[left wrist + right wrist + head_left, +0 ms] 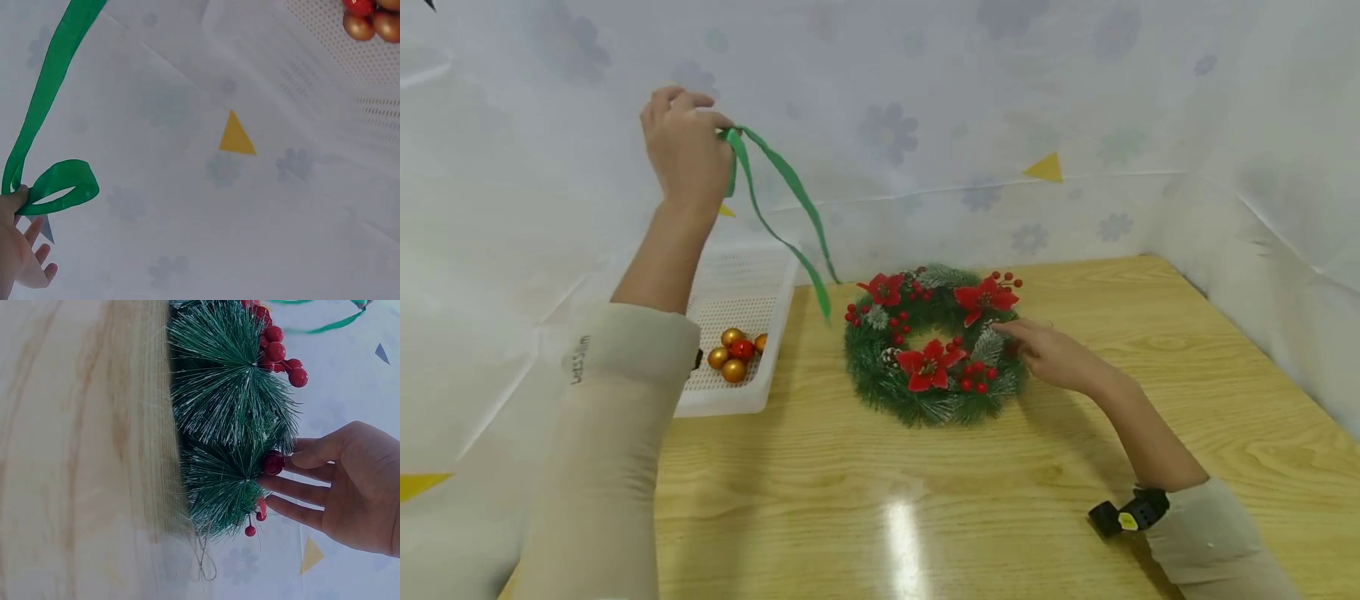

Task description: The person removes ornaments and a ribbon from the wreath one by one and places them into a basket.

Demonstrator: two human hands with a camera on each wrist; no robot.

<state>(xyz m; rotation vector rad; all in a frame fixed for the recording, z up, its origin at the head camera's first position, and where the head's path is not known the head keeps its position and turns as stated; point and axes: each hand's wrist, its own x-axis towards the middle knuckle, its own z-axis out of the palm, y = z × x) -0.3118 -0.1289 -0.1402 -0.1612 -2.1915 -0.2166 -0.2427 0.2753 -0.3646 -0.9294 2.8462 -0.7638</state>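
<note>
My left hand (688, 154) is raised above the white basket and pinches a green ribbon (786, 175) between thumb and fingers. In the left wrist view, a small loop of the ribbon (65, 187) stands out beside the fingertips, and a long tail runs upward. The Christmas wreath (880, 392), with red poinsettias, berries and frosted pine sprigs, lies flat on the table. At its right side, my right hand (1056, 354) touches the greenery with fingers extended. A dark red ball (273, 462) sits by those fingertips in the right wrist view.
Left of the wreath stands the white perforated basket (760, 400), holding several gold balls (734, 371) and a red ball (742, 349). A thin twine loop (206, 559) sticks out from the wreath's edge. A flower-patterned sheet (925, 108) hangs behind the wooden table (820, 500).
</note>
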